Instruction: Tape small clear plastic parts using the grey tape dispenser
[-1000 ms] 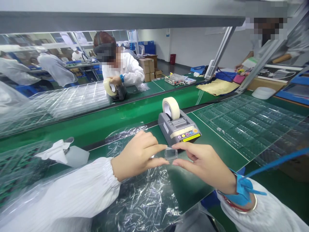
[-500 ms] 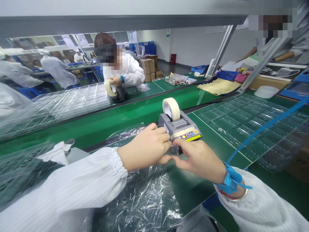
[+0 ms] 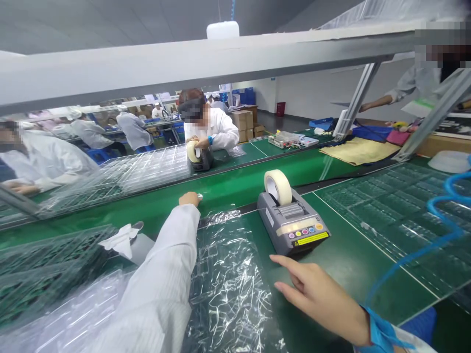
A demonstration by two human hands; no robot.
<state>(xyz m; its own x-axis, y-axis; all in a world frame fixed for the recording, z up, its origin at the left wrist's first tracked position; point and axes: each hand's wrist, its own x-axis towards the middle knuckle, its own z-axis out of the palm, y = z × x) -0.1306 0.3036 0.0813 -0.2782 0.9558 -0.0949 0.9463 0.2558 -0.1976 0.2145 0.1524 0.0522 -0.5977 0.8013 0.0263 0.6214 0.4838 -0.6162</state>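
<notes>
Gripping a small pale piece in left hand, left of centre (with fingers narrow), and holding right hand open, with fingers parted, below tape dispenser, right of centre.

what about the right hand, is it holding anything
No, the right hand has its thumb and forefinger spread apart, with only the green bench showing between their tips.
</notes>
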